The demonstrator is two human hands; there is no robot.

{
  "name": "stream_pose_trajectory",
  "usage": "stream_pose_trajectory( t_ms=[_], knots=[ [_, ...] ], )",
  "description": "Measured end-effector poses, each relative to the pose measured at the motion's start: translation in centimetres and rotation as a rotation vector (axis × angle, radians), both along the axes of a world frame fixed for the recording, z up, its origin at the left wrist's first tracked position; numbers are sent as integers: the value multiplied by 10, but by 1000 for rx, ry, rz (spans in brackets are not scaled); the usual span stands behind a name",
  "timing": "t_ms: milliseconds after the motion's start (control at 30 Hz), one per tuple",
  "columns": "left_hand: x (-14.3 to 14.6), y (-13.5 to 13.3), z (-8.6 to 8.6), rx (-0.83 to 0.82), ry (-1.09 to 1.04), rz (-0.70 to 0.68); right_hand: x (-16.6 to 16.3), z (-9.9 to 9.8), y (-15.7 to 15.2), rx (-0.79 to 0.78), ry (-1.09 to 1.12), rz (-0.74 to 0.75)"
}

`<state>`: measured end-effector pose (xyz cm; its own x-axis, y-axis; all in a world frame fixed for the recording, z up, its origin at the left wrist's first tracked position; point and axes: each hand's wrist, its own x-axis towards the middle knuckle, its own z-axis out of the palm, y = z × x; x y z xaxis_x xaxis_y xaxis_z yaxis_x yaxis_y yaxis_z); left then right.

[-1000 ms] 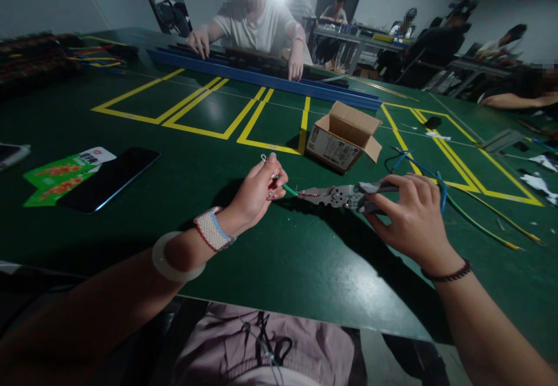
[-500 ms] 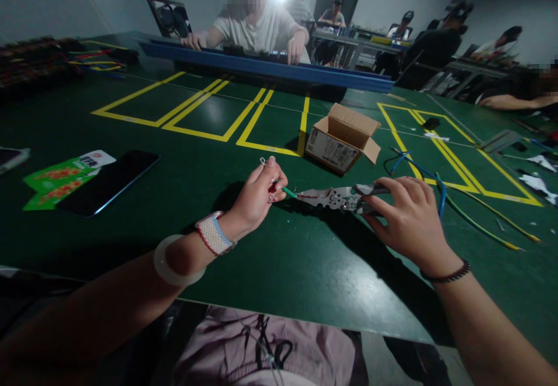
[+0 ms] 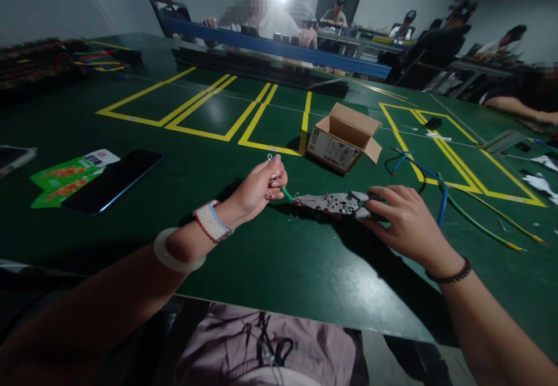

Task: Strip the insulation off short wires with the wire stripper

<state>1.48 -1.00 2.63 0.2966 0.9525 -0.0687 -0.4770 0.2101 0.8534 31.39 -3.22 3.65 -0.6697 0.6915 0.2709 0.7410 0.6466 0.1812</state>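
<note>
My left hand (image 3: 261,185) is closed around a short green wire (image 3: 286,193), and a small metal ring terminal (image 3: 270,157) pokes out above its fingers. In my right hand (image 3: 405,223) are the dark grey handles of wire strippers (image 3: 333,202), gripped with the fingers wrapped round them. The tool's nose points left and meets the free end of the wire, which looks copper-coloured there. Just beyond the tool stands an open cardboard box (image 3: 333,149). The part of the wire inside my left hand is hidden.
A dark phone (image 3: 115,181) and a green packet (image 3: 56,191) lie at left. Blue wire (image 3: 443,200) and yellow-green wires (image 3: 479,228) lie at right. Across the table a person's hands hold a long blue rail (image 3: 279,46). Yellow tape (image 3: 196,131) marks the green tabletop.
The strippers have shifted slightly down, and their nose now meets the wire end, where copper colour shows. Across the table, the blue rail has been lifted and tilted away, uncovering a dark strip.
</note>
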Motion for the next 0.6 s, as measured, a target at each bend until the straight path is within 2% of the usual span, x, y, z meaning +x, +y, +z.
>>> stream_pose_trajectory(
  t_ms=[400, 500, 600],
  knots=[
    [-8, 3, 0, -23, 36, -303, 1, 7, 3, -695, 179, 54],
    [-8, 4, 0, -48, -1, -310, 2, 6, 4, -696, 190, 65],
    [-8, 7, -2, -96, -75, -272, 3, 3, 5, -486, 187, 53]
  ],
)
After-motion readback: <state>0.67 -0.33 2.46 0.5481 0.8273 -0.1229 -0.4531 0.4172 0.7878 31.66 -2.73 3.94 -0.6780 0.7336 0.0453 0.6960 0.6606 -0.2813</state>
